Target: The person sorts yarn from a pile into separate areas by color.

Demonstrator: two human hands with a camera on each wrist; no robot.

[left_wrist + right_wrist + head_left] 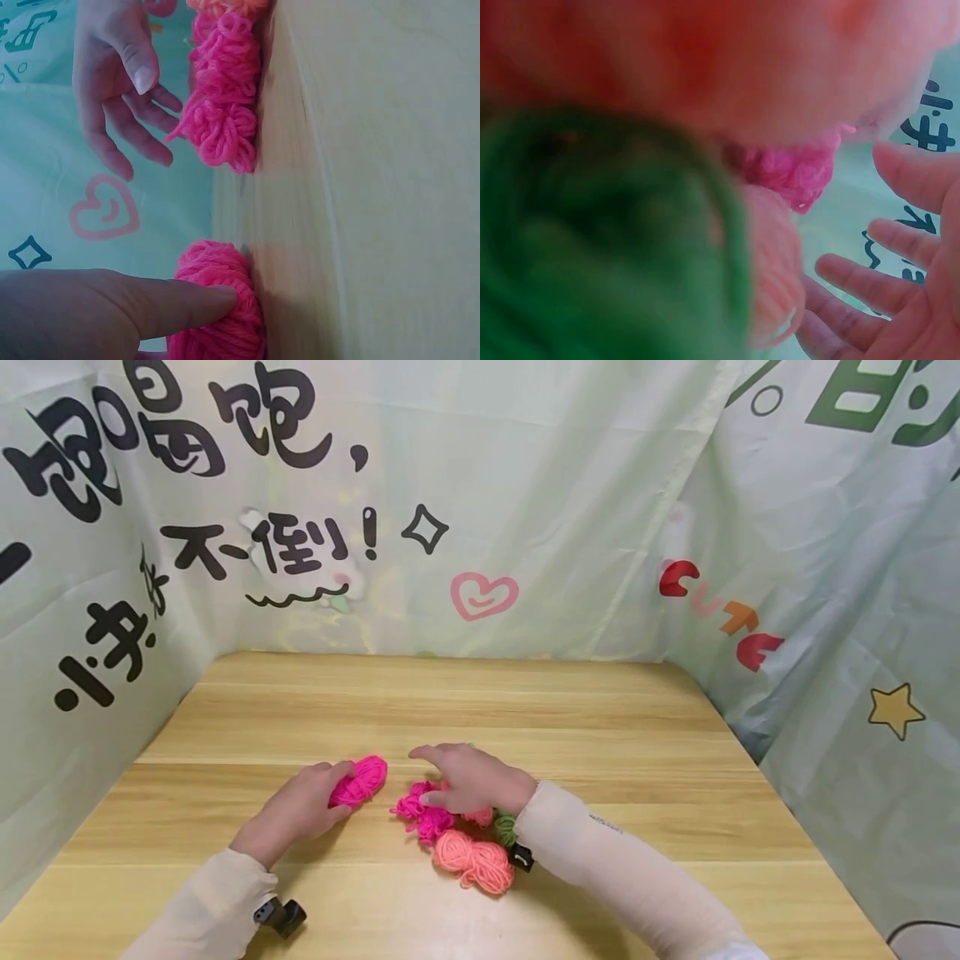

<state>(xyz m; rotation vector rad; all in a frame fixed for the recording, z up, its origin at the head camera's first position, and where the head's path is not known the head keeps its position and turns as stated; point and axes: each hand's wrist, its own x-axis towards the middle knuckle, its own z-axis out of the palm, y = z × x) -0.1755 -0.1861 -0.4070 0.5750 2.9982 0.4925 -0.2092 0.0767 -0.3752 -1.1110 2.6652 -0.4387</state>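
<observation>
My left hand grips a bright pink yarn skein at the wooden table's left-centre. Its thumb lies across the near side of that skein in the left wrist view. My right hand hovers with spread fingers over the yarn pile and holds nothing. Below it are a loopy magenta yarn bundle, a coral yarn skein tied in the middle, and green yarn partly hidden by the sleeve. Blurred green yarn and coral yarn fill much of the right wrist view.
The wooden table runs back to a printed cloth curtain, which hangs along the rear and both sides. Black wrist cameras sit on both arms, the left camera close above the table.
</observation>
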